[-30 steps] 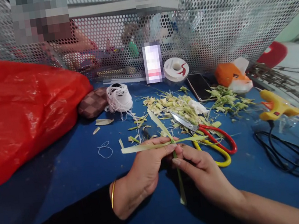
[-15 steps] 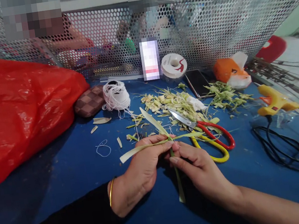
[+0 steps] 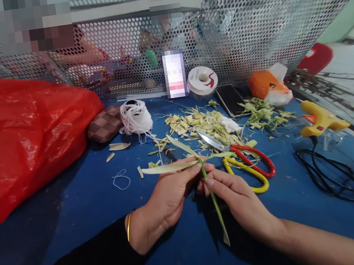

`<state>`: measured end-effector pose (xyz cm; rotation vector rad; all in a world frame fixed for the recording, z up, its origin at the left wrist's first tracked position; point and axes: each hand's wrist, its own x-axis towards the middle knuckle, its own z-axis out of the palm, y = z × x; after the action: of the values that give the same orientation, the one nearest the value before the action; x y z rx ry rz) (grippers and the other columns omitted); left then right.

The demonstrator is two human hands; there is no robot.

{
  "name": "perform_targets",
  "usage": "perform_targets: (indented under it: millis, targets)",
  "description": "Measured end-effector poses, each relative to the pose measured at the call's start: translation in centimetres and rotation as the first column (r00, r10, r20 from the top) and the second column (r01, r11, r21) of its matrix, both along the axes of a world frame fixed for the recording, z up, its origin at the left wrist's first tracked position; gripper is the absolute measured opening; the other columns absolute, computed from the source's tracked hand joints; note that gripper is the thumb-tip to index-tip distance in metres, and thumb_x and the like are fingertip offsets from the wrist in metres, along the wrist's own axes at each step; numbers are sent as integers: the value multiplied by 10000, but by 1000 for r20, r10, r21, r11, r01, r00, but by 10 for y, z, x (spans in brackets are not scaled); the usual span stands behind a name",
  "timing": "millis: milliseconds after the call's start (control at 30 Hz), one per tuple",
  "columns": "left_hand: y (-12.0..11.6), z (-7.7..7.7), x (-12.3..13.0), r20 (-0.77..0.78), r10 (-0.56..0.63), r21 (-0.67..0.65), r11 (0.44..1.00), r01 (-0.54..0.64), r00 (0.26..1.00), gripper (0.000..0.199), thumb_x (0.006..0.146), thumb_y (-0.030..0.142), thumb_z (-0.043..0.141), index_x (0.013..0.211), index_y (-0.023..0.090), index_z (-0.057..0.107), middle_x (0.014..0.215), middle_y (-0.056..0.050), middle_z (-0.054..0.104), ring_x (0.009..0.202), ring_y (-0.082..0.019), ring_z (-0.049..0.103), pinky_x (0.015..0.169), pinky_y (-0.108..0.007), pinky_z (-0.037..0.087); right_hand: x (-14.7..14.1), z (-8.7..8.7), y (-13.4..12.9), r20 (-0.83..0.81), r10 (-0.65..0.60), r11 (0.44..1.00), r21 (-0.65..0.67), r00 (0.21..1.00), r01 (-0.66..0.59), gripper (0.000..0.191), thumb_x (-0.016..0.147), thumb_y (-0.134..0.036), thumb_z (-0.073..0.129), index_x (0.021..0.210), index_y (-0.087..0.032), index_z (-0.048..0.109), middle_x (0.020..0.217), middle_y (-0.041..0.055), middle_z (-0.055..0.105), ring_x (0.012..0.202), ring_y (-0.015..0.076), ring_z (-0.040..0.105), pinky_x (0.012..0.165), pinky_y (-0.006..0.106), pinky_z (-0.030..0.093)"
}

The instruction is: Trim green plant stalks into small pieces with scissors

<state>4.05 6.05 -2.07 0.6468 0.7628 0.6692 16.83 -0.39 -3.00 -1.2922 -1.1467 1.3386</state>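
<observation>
Flat pale-green leaf strips (image 3: 169, 168) cross at a small knot between my hands, their ends fanning out left, away, right and toward me. My left hand (image 3: 169, 195) pinches the crossing between thumb and fingers, with a gold bangle at the wrist. Close against it, my right hand (image 3: 229, 191) grips the strip that hangs toward me, just below the knot. Its fingertips are partly hidden. Beyond my right hand lie scissors (image 3: 253, 161) with one red and one yellow handle, blades on a heap of leaf scraps (image 3: 191, 121).
A red plastic bag (image 3: 27, 144) fills the left side, near a checkered pouch (image 3: 105, 124) and white string (image 3: 135, 117). A ribbon spool (image 3: 202, 79), phone (image 3: 231, 100), fox-faced item (image 3: 265, 85) and yellow glue gun (image 3: 321, 118) with its black cord are rightward. Behind stands a perforated metal screen (image 3: 232, 32).
The left-pointing strip has swung up to nearly level. The strip toward me now slants right, with its green length showing in front of the knot. The whole view has shifted slightly.
</observation>
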Motion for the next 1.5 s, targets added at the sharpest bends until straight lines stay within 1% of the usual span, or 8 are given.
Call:
perform_targets:
  millis: [300,467,567,667,767,900,1333,1500]
  targets:
    - [0,0,0,-14,76,-63,995,-77,997,155,634,144,782,754,131,685,703,-9,659,647,-101,601,619,-187,458,0,2,-2,449,-41,947,302,893,-109,290,949,-231,422,663,-206,471,702,5,525,685,155,503,641,276,402]
    - [6,6,-5,-60,22,-55,998,-26,998,54,718,134,648,763,118,673,645,-5,601,587,-107,584,655,-234,488,20,16,-3,657,-438,768,629,614,-126,49,897,-219,573,861,-185,576,864,61,625,827,206,569,769,349,406]
    - [4,7,-6,-67,-40,15,999,41,997,111,704,149,668,812,129,682,616,16,559,526,-86,508,563,-219,453,29,17,5,738,-486,773,613,468,-162,152,891,-278,603,1006,-178,602,985,97,657,950,253,587,877,407,382]
    - [0,7,-5,-143,-52,76,995,64,988,186,689,202,745,853,143,683,574,55,497,459,-44,371,429,-168,273,28,14,8,806,-310,845,476,504,-242,92,938,-253,528,920,-198,599,789,24,661,776,195,618,964,429,340]
    - [-4,7,-3,-240,-15,112,993,43,971,225,686,296,781,814,150,666,555,73,473,425,-30,277,406,-191,161,23,12,5,818,-257,851,444,515,-281,191,944,-178,458,779,-205,549,640,-18,581,621,152,557,963,422,336]
    - [-6,9,-1,-305,-19,149,986,68,952,253,714,354,753,663,150,611,512,71,457,427,-40,275,418,-210,152,21,16,-1,808,-258,833,464,529,-302,246,909,-137,460,674,-209,480,577,-35,494,561,132,495,910,390,362]
    - [-1,12,-2,-328,-22,126,990,67,944,171,680,268,741,652,145,626,518,57,489,413,-36,300,428,-219,141,17,19,-3,828,-254,787,477,500,-391,240,919,-122,432,707,-191,522,591,-11,524,571,135,513,843,373,382]
    - [2,14,-5,-310,-76,92,990,110,948,180,707,306,728,724,135,674,540,49,514,390,-26,243,417,-227,93,17,20,-4,808,-200,831,439,554,-340,267,935,-154,423,690,-194,521,594,-15,540,570,135,515,874,392,375]
